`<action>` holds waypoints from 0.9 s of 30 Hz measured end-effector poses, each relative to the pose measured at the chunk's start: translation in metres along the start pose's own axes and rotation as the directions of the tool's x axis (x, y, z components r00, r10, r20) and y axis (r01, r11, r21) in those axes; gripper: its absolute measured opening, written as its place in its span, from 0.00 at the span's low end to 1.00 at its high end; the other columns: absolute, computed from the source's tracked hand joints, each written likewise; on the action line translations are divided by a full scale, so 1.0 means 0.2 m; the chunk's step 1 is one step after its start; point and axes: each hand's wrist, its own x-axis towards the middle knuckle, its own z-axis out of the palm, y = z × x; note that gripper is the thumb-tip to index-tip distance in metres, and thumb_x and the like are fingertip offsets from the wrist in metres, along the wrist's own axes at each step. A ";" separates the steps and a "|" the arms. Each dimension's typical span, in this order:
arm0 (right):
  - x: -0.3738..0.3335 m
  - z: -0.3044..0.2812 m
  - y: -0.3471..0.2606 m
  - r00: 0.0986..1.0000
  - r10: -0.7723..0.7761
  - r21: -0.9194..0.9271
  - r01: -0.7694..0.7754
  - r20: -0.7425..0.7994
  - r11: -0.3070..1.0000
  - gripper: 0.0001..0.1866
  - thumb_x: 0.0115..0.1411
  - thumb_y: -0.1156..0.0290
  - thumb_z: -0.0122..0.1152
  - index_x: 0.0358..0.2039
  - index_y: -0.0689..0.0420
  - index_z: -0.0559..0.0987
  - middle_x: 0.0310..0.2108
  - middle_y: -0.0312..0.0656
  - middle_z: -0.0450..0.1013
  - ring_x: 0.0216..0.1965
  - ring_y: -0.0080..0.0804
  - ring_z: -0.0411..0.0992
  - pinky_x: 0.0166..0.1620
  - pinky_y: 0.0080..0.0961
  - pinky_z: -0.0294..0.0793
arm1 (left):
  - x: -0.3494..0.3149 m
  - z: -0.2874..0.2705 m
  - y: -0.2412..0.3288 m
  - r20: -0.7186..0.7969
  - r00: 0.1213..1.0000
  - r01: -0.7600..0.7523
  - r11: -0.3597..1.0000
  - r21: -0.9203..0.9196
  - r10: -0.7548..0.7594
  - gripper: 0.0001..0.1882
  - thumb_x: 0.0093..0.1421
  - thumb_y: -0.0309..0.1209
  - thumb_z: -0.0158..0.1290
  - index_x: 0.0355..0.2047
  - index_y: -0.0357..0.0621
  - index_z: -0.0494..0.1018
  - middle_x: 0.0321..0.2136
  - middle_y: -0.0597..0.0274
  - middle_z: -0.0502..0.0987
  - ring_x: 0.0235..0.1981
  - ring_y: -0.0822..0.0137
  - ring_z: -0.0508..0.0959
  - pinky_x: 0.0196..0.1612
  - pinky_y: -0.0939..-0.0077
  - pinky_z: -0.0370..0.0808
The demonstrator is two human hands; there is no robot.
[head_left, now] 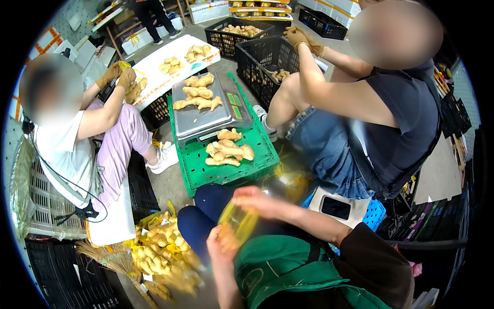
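Observation:
Above my lap, a yellow mesh bag (240,220) is stretched between my two hands. My left hand (220,248) is closed around its lower end; whether ginger is inside is blurred. At the upper end, my right hand (259,202) grips the mesh with its fingers closed, smeared by motion. In front of me, pieces of ginger (226,153) lie on an upturned green crate (198,175). A digital scale (186,123) stands on that crate, with three rows of ginger (198,92) on its metal pan.
Bagged ginger (157,247) is heaped on the floor at my left beside a straw broom (110,257). A co-worker at left handles ginger and yellow mesh by a white foam board (154,77); another, gloved, sits right beside a black crate (252,64). A phone (335,207) lies at my right.

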 end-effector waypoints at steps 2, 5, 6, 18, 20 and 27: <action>0.07 -0.07 -0.01 0.996 0.063 0.062 -0.060 -0.057 0.996 0.10 0.58 0.60 0.60 0.27 0.52 0.75 0.22 0.26 0.66 0.22 0.13 0.61 0.24 0.13 0.58 | 0.05 0.14 -0.10 -0.491 0.845 0.024 0.903 0.430 0.211 0.09 0.58 0.32 0.47 0.36 0.44 0.72 0.25 0.65 0.74 0.24 0.73 0.73 0.21 0.79 0.67; 0.19 -0.16 0.06 0.931 -0.257 -0.389 0.143 -0.258 0.910 0.12 0.56 0.59 0.62 0.26 0.55 0.76 0.20 0.28 0.67 0.22 0.15 0.63 0.25 0.18 0.63 | 0.15 0.08 -0.08 -0.427 0.873 0.117 0.747 0.655 0.238 0.14 0.57 0.31 0.53 0.43 0.41 0.70 0.37 0.62 0.75 0.35 0.69 0.75 0.35 0.77 0.72; 0.23 -0.19 0.05 0.868 -0.392 -0.567 0.165 -0.305 0.807 0.10 0.56 0.62 0.62 0.27 0.55 0.76 0.20 0.28 0.68 0.22 0.16 0.63 0.25 0.19 0.63 | 0.22 0.09 -0.08 -0.444 0.838 0.044 0.774 0.632 0.315 0.16 0.56 0.30 0.54 0.44 0.40 0.70 0.39 0.63 0.75 0.37 0.69 0.75 0.40 0.76 0.72; 0.87 -0.47 0.06 0.764 -0.618 -0.960 -0.276 -0.187 -0.051 0.13 0.45 0.74 0.60 0.33 0.57 0.71 0.27 0.47 0.73 0.27 0.47 0.73 0.33 0.37 0.74 | 0.79 -0.08 0.01 -0.456 0.756 -0.363 0.881 0.304 0.469 0.16 0.63 0.35 0.46 0.50 0.45 0.68 0.50 0.57 0.69 0.52 0.63 0.69 0.54 0.72 0.66; 0.88 -0.44 0.03 0.775 -0.594 -0.964 -0.265 -0.216 0.005 0.14 0.46 0.73 0.61 0.35 0.57 0.71 0.26 0.45 0.72 0.26 0.44 0.72 0.32 0.35 0.73 | 0.80 -0.08 0.00 -0.452 0.733 -0.386 0.858 0.339 0.509 0.18 0.63 0.35 0.45 0.52 0.46 0.67 0.51 0.58 0.69 0.52 0.64 0.68 0.54 0.73 0.65; 0.71 -0.47 -0.05 0.748 -0.446 0.017 0.520 -0.492 0.854 0.13 0.56 0.68 0.60 0.40 0.56 0.72 0.22 0.26 0.68 0.23 0.12 0.63 0.26 0.13 0.62 | 0.77 -0.04 0.04 -0.330 0.798 -0.387 0.849 0.361 0.504 0.21 0.65 0.40 0.42 0.58 0.56 0.62 0.43 0.63 0.71 0.40 0.72 0.70 0.42 0.79 0.68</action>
